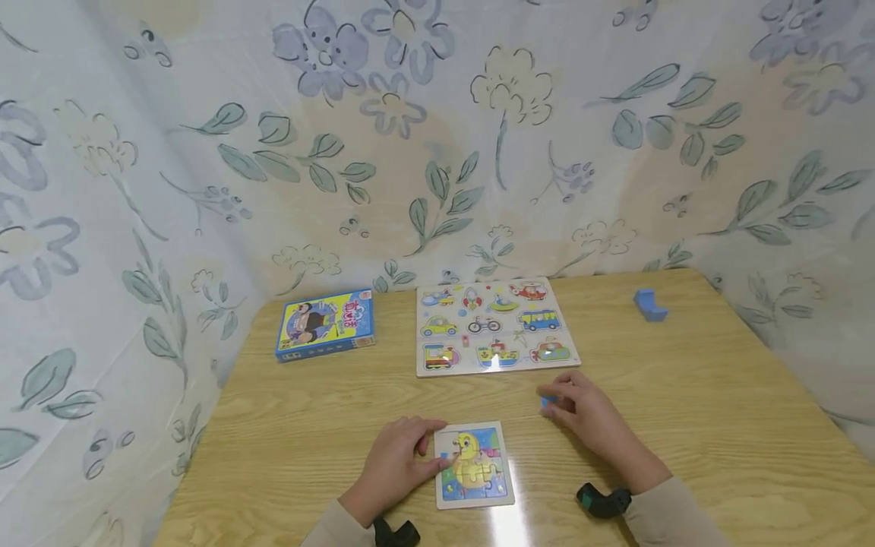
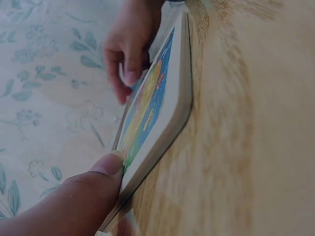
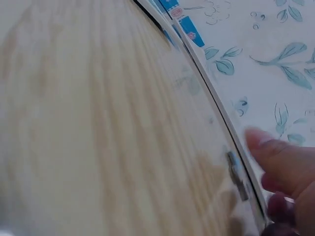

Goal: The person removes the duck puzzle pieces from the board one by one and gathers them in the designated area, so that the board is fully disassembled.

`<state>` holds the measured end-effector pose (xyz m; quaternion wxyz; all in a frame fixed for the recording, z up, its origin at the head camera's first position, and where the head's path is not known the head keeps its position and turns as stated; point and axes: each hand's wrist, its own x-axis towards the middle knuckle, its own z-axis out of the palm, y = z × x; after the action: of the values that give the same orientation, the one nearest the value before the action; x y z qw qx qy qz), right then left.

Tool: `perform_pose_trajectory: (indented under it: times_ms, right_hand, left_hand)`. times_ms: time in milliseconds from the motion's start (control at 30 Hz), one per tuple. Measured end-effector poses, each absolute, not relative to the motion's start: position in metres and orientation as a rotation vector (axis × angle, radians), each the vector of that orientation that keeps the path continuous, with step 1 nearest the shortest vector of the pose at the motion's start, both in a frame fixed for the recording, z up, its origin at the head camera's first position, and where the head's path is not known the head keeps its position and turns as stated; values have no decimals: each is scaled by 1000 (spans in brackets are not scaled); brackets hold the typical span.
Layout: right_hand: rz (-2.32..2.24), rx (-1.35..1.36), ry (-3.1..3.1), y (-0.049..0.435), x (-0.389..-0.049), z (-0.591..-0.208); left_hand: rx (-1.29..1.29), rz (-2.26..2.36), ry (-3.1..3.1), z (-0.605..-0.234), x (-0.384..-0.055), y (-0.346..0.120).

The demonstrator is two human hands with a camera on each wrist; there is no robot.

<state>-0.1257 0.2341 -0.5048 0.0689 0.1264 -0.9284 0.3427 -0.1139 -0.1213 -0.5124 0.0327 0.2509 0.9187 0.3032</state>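
Beyond and right of the duck puzzle, my right hand pinches a blue piece; my left hand grips the puzzle's left edge; I'd brace that, squaring the piece before pressing.

Beige long sleeves and curved black wrist-worn devices, one with a green patch

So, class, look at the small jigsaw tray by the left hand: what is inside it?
Inside the jigsaw tray are jigsaw pieces picturing a yellow bird; the upper left shows a pale gap. The left hand's thumb hides whatever lies beneath it.
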Motion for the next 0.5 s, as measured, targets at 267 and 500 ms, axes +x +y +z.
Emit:
perform_pose_trajectory:
  times_ms: [267, 500]
  right_hand:
    - [862, 706, -2506, 169, -102, -494]
    - [831, 905, -2798, 119, -76, -501]
  left_hand:
    - [779, 956, 2832, -515, -113, -124]
    - [852, 943, 2856, -519, -116, -123]
